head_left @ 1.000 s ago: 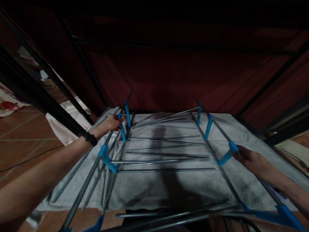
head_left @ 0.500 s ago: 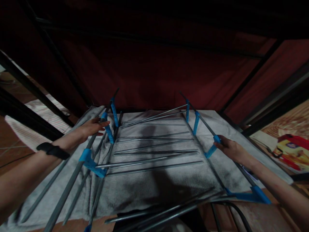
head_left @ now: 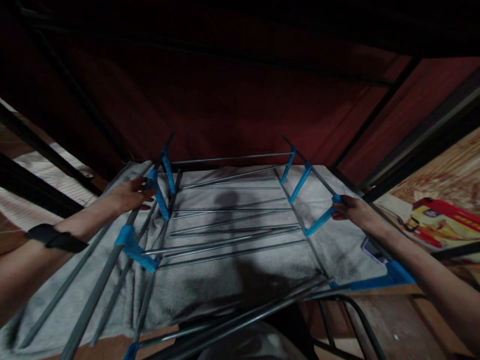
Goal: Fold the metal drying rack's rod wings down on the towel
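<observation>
Over the grey blanket (head_left: 262, 270), the left hand (head_left: 131, 196) is resting by the blue bracket (head_left: 161, 201) of the left side frame (head_left: 93, 299), its fingers partly spread and pinching nothing; so loose a hold could let that side tip. Mid-view, a rear crossbar (head_left: 232, 158) is spanning both sides; sides drifting apart could pull its end free. Loose silver tubes (head_left: 232, 254) are lying below, liable to roll if bumped. The right hand (head_left: 354, 212) is curling its fingers round the right side frame (head_left: 321, 180) at its bracket; uneven pushing could twist that joint.
</observation>
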The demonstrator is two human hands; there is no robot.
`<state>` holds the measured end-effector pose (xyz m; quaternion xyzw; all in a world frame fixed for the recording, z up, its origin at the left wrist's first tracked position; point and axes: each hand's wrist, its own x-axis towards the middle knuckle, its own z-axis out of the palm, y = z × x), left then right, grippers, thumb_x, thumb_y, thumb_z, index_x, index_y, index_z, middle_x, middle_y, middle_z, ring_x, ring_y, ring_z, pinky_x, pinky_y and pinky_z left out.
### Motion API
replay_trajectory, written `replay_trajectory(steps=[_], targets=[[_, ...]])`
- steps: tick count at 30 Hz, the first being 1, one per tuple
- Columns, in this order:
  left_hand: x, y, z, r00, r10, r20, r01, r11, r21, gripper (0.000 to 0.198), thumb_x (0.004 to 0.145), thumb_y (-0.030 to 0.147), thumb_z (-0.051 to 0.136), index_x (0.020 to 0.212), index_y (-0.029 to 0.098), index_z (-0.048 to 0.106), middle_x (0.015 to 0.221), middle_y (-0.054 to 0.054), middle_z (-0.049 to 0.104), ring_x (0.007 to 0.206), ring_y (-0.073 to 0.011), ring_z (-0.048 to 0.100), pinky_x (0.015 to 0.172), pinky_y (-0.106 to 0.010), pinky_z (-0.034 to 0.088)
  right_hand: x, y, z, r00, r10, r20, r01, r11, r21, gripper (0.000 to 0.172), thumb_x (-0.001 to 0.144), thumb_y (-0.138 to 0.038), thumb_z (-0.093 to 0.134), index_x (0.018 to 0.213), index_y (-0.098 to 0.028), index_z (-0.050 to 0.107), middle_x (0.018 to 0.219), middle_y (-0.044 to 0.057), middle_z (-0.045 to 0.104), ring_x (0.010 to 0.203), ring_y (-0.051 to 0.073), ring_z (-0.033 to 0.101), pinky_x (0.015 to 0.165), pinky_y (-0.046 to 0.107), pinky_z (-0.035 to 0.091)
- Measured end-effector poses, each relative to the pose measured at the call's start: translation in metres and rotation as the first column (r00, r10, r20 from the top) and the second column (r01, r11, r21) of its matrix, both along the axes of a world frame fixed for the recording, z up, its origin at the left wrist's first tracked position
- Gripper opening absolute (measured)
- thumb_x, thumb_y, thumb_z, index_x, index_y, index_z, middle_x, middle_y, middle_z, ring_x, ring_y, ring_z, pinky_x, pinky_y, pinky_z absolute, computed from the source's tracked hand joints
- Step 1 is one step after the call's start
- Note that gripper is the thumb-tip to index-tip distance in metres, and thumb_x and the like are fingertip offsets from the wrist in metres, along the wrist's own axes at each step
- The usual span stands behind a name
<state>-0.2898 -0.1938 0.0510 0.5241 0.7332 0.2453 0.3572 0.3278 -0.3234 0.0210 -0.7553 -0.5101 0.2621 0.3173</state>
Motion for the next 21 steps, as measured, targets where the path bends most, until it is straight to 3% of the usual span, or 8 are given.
replay_trajectory(steps=[3,8,15,18,21], targets=[[0.005,0.002,0.001,1.000,-0.005,-0.011,0.005,1.000,0.008,0.052,0.087,0.014,0.055,0.138,0.011,0.044,0.118,-0.014,0.063,0.071,-0.0168,0.068,0.055,-0.028,0.060,-0.002,-0.001,0.001,0.994,-0.032,-0.106,0.030,0.999,-0.025,0.019,0.083,-0.032,0.067,0.092,-0.017,0.058,0.070,0.004,0.067,0.067,0.022,0.073,0.069,0.036,0.065],[0.000,-0.002,0.006,1.000,-0.005,-0.016,0.005,1.000,0.017,0.025,0.087,0.014,0.053,0.113,0.012,0.054,0.094,-0.006,0.063,0.065,-0.0171,0.067,0.053,-0.027,0.057,-0.002,-0.001,0.004,0.965,-0.074,-0.253,0.062,0.996,-0.057,0.015,0.079,-0.028,0.067,0.089,-0.019,0.058,0.076,0.006,0.067,0.071,0.025,0.073,0.077,0.040,0.066],[-0.023,-0.014,0.015,0.995,0.078,0.058,-0.080,0.996,0.026,0.022,0.086,0.016,0.058,0.107,0.014,0.052,0.095,-0.006,0.061,0.064,-0.0128,0.066,0.060,-0.027,0.059,0.026,0.001,-0.016,0.920,-0.125,-0.371,0.115,0.992,-0.048,0.018,0.076,-0.029,0.069,0.090,-0.023,0.059,0.081,0.007,0.068,0.073,0.027,0.073,0.074,0.036,0.066],[-0.026,-0.014,0.015,0.988,0.133,0.084,-0.136,0.991,0.021,0.028,0.086,0.013,0.055,0.113,0.014,0.050,0.094,-0.006,0.061,0.059,-0.0114,0.064,0.057,-0.027,0.059,0.030,-0.001,-0.022,0.932,-0.098,-0.350,0.087,0.995,-0.048,0.021,0.073,-0.032,0.070,0.089,-0.024,0.059,0.082,0.007,0.070,0.074,0.028,0.074,0.078,0.041,0.066],[-0.028,-0.012,0.013,0.986,0.136,0.100,-0.139,0.990,0.024,0.032,0.083,0.013,0.057,0.115,0.014,0.051,0.101,-0.009,0.063,0.059,-0.0111,0.065,0.053,-0.025,0.059,0.021,-0.004,-0.017,0.970,-0.031,-0.242,0.031,1.000,-0.001,0.025,0.072,-0.038,0.071,0.087,-0.023,0.058,0.081,0.008,0.071,0.073,0.029,0.074,0.078,0.047,0.066]])
